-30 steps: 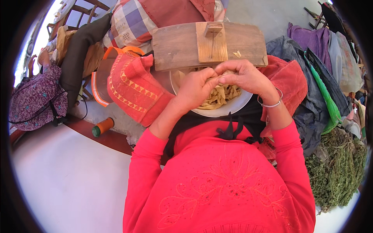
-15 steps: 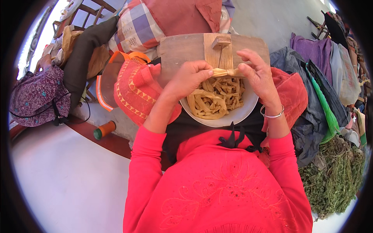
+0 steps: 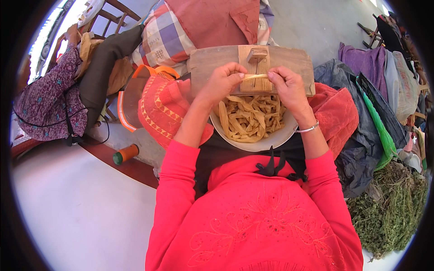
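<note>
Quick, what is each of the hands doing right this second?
Left hand: closed, pinching one end of a pale strip against the wooden board.
Right hand: closed, pinching the strip's other end, above the bowl.

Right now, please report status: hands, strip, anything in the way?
Left hand and right hand pinch one pale strip against the wooden board. Bowl of strips below. Nothing blocking.

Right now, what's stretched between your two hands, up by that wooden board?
In the head view, a thin pale strip runs from the left hand to the right hand, pinched at each end, in front of the wooden board and above the white bowl of strips.
</note>
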A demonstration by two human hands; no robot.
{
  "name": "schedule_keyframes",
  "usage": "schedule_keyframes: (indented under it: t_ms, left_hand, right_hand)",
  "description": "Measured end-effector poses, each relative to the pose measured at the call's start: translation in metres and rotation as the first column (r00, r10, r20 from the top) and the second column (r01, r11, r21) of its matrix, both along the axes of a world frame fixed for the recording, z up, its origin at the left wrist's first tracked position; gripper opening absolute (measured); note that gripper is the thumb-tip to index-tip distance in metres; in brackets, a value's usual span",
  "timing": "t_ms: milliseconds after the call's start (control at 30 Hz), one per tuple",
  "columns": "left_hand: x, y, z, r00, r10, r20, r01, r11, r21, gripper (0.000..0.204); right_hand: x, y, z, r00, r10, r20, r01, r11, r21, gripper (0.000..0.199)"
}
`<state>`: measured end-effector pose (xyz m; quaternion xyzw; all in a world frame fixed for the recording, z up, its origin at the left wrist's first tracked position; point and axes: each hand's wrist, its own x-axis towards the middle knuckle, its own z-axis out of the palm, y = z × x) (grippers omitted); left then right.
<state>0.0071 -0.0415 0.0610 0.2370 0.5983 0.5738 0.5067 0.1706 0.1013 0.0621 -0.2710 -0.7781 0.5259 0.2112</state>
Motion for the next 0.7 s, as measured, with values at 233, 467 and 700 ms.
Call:
schedule_keyframes:
  t_ms: [233, 467, 700]
  left_hand:
    - [0.001, 0.013, -0.036, 0.735, 0.1, -0.671, -0.138, 0.99, -0.003, 0.007]
    - [0.061, -0.015, -0.039, 0.898, 0.308, -0.314, -0.269, 0.949, 0.163, 0.004]
    - [0.106, -0.03, 0.008, 0.949, -0.172, 0.264, 0.187, 0.982, -0.033, 0.016]
  right_hand:
    - [0.003, 0.003, -0.023, 0.995, -0.038, 0.092, -0.002, 0.919, 0.395, 0.01]
    - [0.02, -0.036, 0.027, 0.994, 0.084, -0.076, -0.011, 0.738, 0.675, 0.02]
    - [0.048, -0.04, 0.006, 0.995, 0.021, 0.096, -0.067, 0.854, 0.515, 0.025]
